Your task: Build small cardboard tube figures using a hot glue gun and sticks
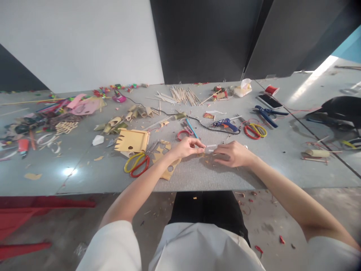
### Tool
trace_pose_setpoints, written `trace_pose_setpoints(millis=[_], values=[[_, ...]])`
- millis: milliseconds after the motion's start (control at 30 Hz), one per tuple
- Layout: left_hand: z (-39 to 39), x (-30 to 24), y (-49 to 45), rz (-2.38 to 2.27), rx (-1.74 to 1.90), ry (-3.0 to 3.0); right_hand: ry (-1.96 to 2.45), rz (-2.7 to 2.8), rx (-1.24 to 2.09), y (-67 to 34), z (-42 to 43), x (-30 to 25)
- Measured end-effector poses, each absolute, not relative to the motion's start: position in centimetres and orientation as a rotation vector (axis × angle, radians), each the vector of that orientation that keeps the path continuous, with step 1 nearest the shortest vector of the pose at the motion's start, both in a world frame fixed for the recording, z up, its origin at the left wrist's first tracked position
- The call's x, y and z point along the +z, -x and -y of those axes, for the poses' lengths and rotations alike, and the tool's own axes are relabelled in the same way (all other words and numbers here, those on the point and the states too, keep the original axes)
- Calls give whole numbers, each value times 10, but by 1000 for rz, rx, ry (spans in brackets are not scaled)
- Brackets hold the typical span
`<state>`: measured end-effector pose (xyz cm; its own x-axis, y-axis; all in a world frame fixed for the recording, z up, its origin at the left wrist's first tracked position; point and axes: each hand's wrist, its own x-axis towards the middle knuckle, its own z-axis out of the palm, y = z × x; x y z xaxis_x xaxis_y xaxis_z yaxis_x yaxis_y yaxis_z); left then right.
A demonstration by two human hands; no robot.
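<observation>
My left hand (189, 147) is over the table near its front edge, thumb and fingertips pinched together on the end of a small, thin whitish strip (211, 145). The strip spans the gap toward my right hand (233, 153); its exact kind is too small to tell. On that side the fingers are bent downward and the thumb is apart from them, with nothing clearly held. Beneath my left wrist lies a yellow-brown sheet with round holes (168, 173). Scissors with yellow and red handles (137, 164) rest left of it, beside a notched yellow board piece (132, 140).
Beyond my hands lie a blue glue gun (225, 124) with a black cord, other scissors (255, 131), blue pliers (267, 115) and a phone (270, 101). Thin sticks (184, 96) and bamboo pieces (138, 112) are farther back. Craft scraps (66, 127) crowd the left.
</observation>
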<state>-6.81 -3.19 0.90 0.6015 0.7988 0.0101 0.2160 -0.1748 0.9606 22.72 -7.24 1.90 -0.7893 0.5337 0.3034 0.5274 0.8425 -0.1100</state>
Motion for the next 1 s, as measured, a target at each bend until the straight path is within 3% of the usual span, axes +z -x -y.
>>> trace_pose_setpoints(millis=[233, 400, 500, 1000], values=[[34, 4, 70, -830, 693, -1519, 815, 2539, 281, -215, 73, 7], [35, 3, 71, -811, 669, -1524, 953, 2106, 664, -199, 69, 16], [36, 4, 71, -776, 673, -1538, 893, 2123, 826, -189, 59, 30], [36, 4, 69, -736, 679, -1352, 757, 2192, 950, -174, 34, 16]])
